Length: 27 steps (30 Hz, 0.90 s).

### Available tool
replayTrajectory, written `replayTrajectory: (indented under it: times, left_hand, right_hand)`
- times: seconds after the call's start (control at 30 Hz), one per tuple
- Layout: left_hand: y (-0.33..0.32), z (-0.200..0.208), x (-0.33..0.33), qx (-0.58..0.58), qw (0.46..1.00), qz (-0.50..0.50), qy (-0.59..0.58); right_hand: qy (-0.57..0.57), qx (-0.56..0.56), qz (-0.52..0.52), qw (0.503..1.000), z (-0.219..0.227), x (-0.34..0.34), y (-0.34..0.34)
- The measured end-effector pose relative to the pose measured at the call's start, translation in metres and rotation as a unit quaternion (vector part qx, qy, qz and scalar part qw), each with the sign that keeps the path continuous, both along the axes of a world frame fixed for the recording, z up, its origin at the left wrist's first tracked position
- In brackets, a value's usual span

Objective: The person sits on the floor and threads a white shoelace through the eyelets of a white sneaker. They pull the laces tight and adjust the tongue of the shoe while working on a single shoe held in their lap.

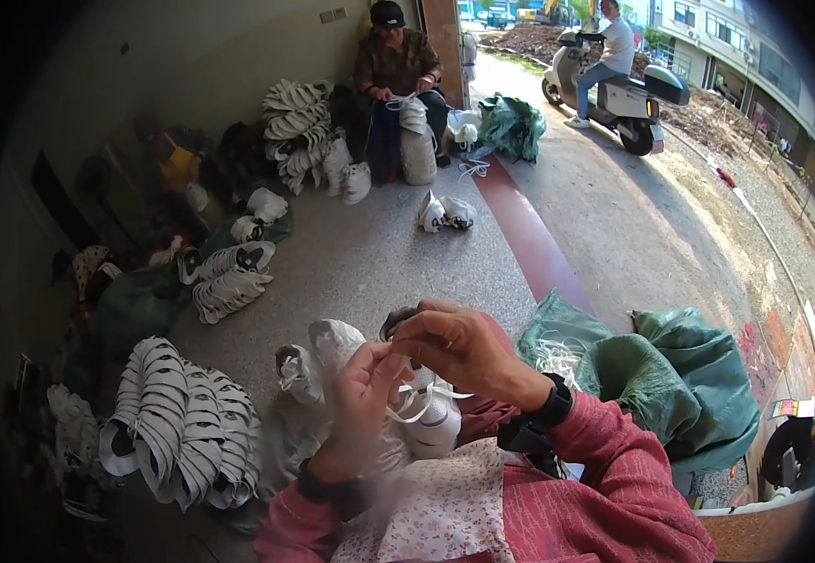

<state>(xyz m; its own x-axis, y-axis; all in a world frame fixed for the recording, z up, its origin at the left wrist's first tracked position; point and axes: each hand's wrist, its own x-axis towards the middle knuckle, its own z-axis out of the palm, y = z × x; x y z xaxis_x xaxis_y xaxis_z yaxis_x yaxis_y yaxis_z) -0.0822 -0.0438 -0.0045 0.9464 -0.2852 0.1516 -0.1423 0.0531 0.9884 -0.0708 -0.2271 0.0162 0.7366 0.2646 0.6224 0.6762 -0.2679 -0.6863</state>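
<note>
Head view: left hand (370, 377) and right hand (456, 349) meet in close fingertip pinches, contents indiscernible; just below them, the white rounded fabric-looking shoe upper (433, 428) seems light, pliable, best steadied by its sides, its thin white lace (447, 392) limp

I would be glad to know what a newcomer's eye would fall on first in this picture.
Probably the wearer's left hand and right hand, brought close together at lower centre by a white shoe upper. Next might come the big stacked rows of white uppers at lower left and the crumpled green sack at lower right. At upper right, outdoors, a rider on a pale scooter also stands out.
</note>
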Motion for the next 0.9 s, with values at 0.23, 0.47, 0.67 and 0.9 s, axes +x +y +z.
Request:
replayTrajectory:
  times: [0.23,0.47,0.67,0.9]
  left_hand:
    - [0.012,0.005,0.001,-0.123,0.975,-0.04,0.18]
    - [0.006,-0.009,0.001,-0.131,0.977,-0.055,0.16]
    - [0.005,-0.018,0.005,-0.165,0.961,-0.089,0.202]
    - [0.002,-0.017,0.006,-0.126,0.969,-0.07,0.203]
  right_hand:
    - [0.157,0.081,0.068,0.982,0.003,0.005,0.003]
    - [0.376,0.17,0.15,0.898,0.001,0.007,-0.01]
    - [0.063,0.071,0.082,0.992,-0.017,0.01,-0.004]
    - [0.264,0.127,0.153,0.944,-0.012,0.006,-0.006]
